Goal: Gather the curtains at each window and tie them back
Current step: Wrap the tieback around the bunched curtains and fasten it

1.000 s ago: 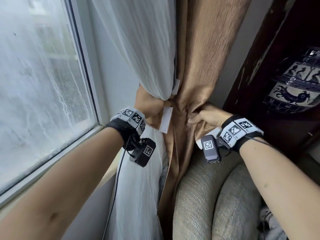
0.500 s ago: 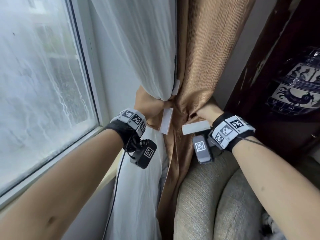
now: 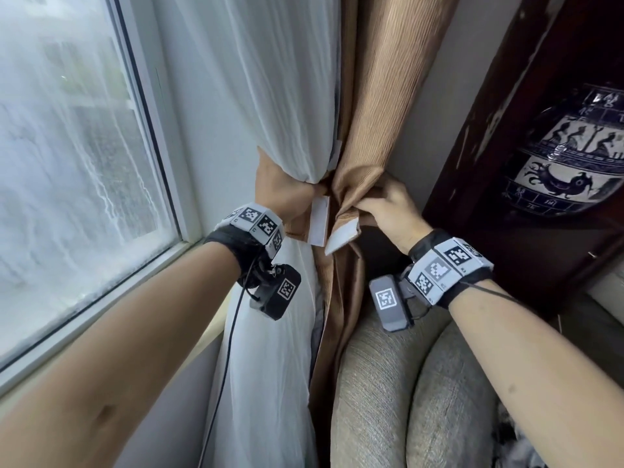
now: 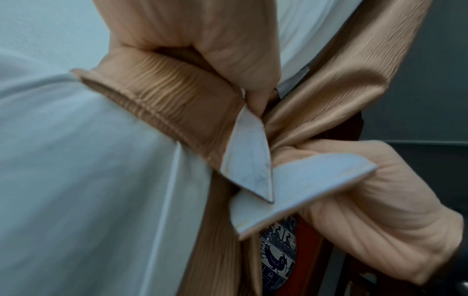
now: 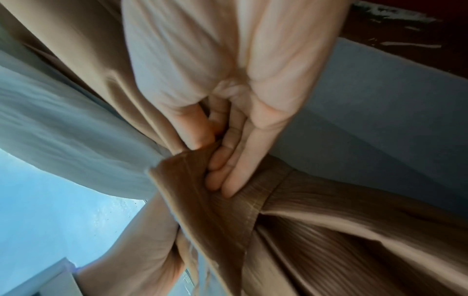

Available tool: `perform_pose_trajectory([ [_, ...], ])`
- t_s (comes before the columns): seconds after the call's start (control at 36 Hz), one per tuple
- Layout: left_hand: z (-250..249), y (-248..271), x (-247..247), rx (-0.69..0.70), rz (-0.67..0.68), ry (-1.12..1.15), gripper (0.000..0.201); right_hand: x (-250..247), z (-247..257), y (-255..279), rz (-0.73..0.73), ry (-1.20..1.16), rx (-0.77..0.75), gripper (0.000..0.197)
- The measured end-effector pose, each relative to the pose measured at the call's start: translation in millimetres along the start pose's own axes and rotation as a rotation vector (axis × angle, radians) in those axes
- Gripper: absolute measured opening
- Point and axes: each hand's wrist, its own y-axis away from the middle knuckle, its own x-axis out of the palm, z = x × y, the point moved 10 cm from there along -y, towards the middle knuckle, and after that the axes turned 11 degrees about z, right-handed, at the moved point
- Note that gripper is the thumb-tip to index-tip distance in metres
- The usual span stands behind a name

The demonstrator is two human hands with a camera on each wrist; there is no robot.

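Observation:
A white sheer curtain [image 3: 270, 96] and a tan curtain [image 3: 381, 96] hang bunched together beside the window. A tan tieback band [image 4: 162, 96] wraps round them at waist height. My left hand [image 3: 297, 207] pinches the band's left end, whose white fastening tab [image 3: 319, 224] hangs down. My right hand [image 3: 371, 206] pinches the band's right end [image 5: 202, 190], and its white tab [image 3: 342, 238] points down-left. In the left wrist view the two tabs [image 4: 247, 158] [image 4: 296, 192] cross at their tips; whether they are pressed together I cannot tell.
The window pane [image 3: 67, 163] and its sill [image 3: 101, 298] lie to the left. A grey upholstered chair [image 3: 388, 400] stands right below my right wrist. A dark wooden cabinet [image 3: 489, 130] with a painted vase [image 3: 567, 157] stands close on the right.
My right hand has brought the band's right end out from behind the tan curtain and swung it left. Its white tab now reaches the left tab. The left hand has held still.

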Motion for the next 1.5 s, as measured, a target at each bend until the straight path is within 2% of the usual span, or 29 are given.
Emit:
perform_pose_trajectory([
  [0.06, 2, 0, 0, -0.002, 0.008, 0.012, 0.097, 14, 1, 1, 0.112, -0.068, -0.016, 0.027],
  [0.14, 7, -1, 0, -0.032, 0.027, 0.015, 0.1, 23, -3, 0, 0.233, -0.092, -0.02, 0.03],
  [0.25, 8, -4, 0, -0.018, 0.049, 0.01, 0.098, 31, 0, 3, 0.396, -0.065, -0.033, 0.053],
  [0.28, 8, -5, 1, -0.015, 0.05, 0.007, 0.096, 31, 2, 4, 0.388, -0.011, -0.05, 0.052],
  [0.36, 9, -6, 2, -0.005, 0.045, 0.011, 0.092, 33, 11, 5, 0.346, 0.229, -0.106, 0.03],
  [0.42, 8, -6, 2, 0.004, 0.033, 0.01, 0.093, 34, 16, 4, 0.312, 0.396, -0.107, 0.024],
  [0.5, 6, -7, -1, 0.015, 0.0, -0.039, 0.096, 32, 24, 5, 0.298, 0.514, -0.091, 0.024],
  [0.61, 6, -10, -2, 0.026, -0.031, -0.1, 0.09, 31, 49, 13, 0.246, 0.724, -0.173, 0.024],
  [0.69, 7, -9, -5, 0.033, -0.068, -0.08, 0.088, 47, 56, 25, 0.362, 0.774, -0.245, 0.022],
  [0.78, 8, -8, -5, 0.032, -0.091, -0.076, 0.085, 49, 54, 26, 0.385, 0.777, -0.263, 0.023],
  [0.86, 10, -8, -5, 0.029, -0.105, -0.059, 0.088, 53, 39, 19, 0.44, 0.658, -0.2, 0.018],
  [0.92, 10, -7, -5, 0.023, -0.1, -0.063, 0.087, 61, 27, 15, 0.469, 0.483, -0.173, 0.02],
  [1.0, 9, -6, -5, 0.011, -0.076, -0.063, 0.086, 55, 12, 5, 0.328, 0.29, -0.128, 0.018],
  [1.11, 6, -3, -5, 0.021, -0.093, -0.015, 0.085, 36, 0, -2, 0.11, 0.246, -0.042, 0.013],
  [1.28, 8, -5, -2, 0.01, -0.07, 0.02, 0.093, 35, 4, -4, 0.014, 0.344, -0.083, 0.036],
  [1.39, 7, -6, -1, 0.033, -0.028, 0.042, 0.104, 34, 2, -8, -0.006, 0.411, -0.075, 0.04],
  [1.5, 10, -9, 0, 0.036, 0.021, 0.07, 0.119, 32, 5, -11, 0.001, 0.497, -0.056, 0.036],
])
